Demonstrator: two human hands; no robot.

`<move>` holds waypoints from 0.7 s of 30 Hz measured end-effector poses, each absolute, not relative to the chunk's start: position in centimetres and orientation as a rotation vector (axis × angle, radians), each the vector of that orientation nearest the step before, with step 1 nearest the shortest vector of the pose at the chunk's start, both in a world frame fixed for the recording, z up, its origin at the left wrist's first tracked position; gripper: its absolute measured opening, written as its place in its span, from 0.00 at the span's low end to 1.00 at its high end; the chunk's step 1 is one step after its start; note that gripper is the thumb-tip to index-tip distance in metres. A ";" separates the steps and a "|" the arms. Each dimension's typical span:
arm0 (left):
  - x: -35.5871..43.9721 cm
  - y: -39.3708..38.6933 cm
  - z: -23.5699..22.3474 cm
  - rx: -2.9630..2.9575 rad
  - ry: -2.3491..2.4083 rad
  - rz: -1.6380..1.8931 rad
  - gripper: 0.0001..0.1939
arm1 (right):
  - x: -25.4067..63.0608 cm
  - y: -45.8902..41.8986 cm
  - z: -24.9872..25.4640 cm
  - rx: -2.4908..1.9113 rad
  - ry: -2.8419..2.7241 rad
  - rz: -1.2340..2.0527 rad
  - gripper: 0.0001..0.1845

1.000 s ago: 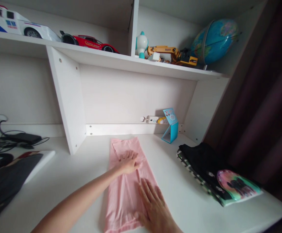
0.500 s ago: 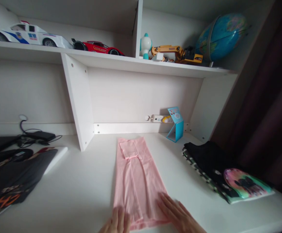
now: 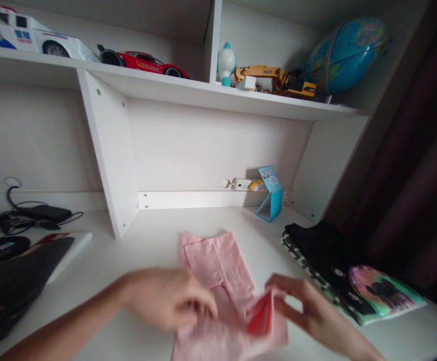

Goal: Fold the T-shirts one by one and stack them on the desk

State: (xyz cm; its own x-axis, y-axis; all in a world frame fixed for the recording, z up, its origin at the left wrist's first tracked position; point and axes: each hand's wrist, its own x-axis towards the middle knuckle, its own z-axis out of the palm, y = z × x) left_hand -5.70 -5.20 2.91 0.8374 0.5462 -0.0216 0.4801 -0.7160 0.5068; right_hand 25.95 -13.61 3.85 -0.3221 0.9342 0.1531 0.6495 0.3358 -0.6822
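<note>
On the white desk [image 3: 143,255], the pink garment [image 3: 203,255] is spread with its near-right edge pinched in the right hand [image 3: 318,313] — seemingly so 1 fold stands clear — while the left hand [image 3: 161,301] is curled over the near-left part, its grip too blurred to tell.

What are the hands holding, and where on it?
Pink cloth: the right hand pinches its lifted near right corner; the left hand is blurred at its near edge, hold unclear.
</note>
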 end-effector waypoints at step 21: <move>-5.5 12.5 -2.6 1.946 1.180 0.590 0.23 | 24.0 7.6 -4.3 -1.948 -1.627 0.649 0.13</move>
State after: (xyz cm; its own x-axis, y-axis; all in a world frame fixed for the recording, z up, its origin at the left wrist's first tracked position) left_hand -5.51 12.53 -2.55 0.4636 0.8860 -0.0027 0.5295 -0.2746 0.8026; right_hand 23.98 7.58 -4.26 0.1658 0.9856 -0.0342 0.7387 -0.1471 -0.6577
